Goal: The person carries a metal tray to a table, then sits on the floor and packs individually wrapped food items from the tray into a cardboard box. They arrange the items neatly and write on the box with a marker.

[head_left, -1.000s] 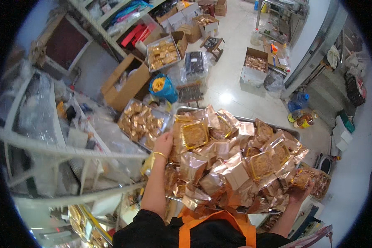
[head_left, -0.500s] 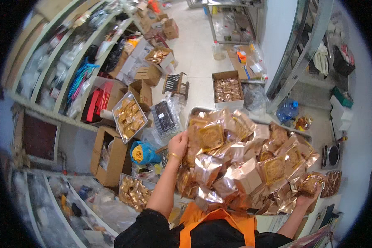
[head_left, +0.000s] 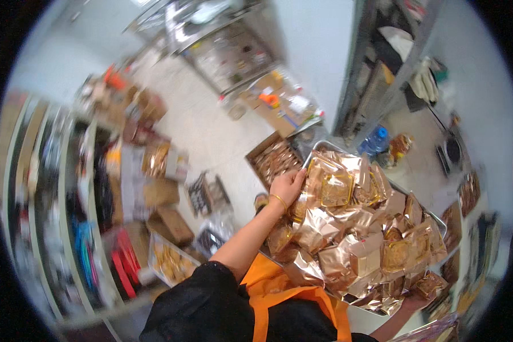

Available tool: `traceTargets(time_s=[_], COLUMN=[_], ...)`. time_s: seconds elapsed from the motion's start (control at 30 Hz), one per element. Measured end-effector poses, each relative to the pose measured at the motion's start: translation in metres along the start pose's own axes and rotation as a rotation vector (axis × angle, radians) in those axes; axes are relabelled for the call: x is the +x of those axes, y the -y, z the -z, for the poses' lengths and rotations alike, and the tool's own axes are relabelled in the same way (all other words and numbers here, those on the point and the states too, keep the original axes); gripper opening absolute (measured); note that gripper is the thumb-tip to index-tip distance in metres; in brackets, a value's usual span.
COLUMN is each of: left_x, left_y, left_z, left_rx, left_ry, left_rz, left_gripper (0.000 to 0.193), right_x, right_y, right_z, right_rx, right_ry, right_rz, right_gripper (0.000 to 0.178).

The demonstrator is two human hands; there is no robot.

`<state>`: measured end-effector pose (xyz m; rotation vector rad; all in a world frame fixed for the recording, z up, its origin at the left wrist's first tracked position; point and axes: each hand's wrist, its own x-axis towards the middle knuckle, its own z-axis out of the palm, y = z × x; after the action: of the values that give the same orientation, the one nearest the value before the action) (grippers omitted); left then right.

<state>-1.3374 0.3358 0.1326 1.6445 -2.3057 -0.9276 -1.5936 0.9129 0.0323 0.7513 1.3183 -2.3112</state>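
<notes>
In the head view, a metal tray (head_left: 438,219) heaped with copper-coloured packets (head_left: 370,251) is held tilted in front of the orange apron (head_left: 302,285). Its far left corner is grasped by the left grip (head_left: 288,187), fingers closed over the rim. The right grip (head_left: 416,301) is placed at the near right corner, mostly covered by packets; its closure cannot be told.

Just past the left grip, an open carton (head_left: 264,145) of similar packets is stood on the floor (head_left: 196,134), partly blocked by hand and tray. Further left, a low stool (head_left: 208,194) and a plastic-wrapped dark bundle (head_left: 214,236) are set down, with cardboard boxes (head_left: 171,225) and golden packets (head_left: 172,261) beside them. The left side is lined by shelves (head_left: 87,176); red items (head_left: 125,259) are stored low there, blurred.

Beyond the tray's far edge, a blue bottle (head_left: 375,141) is placed beside an amber one (head_left: 400,147). Flat cardboard (head_left: 269,118) is laid past the carton, topped by an orange object (head_left: 269,100); a metal rack (head_left: 228,54) is seen behind.
</notes>
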Motion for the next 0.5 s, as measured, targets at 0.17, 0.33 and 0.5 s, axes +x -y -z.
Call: traceTargets(time_s=[0.17, 0.33, 0.5], left_x=[0.102, 0.159, 0.14], left_y=[-0.067, -0.128, -0.131], left_z=[-0.034, -0.054, -0.08], left_rx=[0.039, 0.226, 0.25], left_ry=[0.291, 0.375, 0.418], left_rz=[-0.192, -0.352, -0.563], left_gripper=[0.047, 0.049, 0.055], right_x=[-0.075, -0.144, -0.18], right_y=[-0.053, -0.066, -0.111], right_z=[0.086, -0.105, -0.076], right_rx=[-1.156, 0.203, 0.462], right_ry=[-0.091, -0.592, -0.597], right_rz=[0.465, 0.177, 0.104], right_gripper=[0.05, 0.051, 0.059])
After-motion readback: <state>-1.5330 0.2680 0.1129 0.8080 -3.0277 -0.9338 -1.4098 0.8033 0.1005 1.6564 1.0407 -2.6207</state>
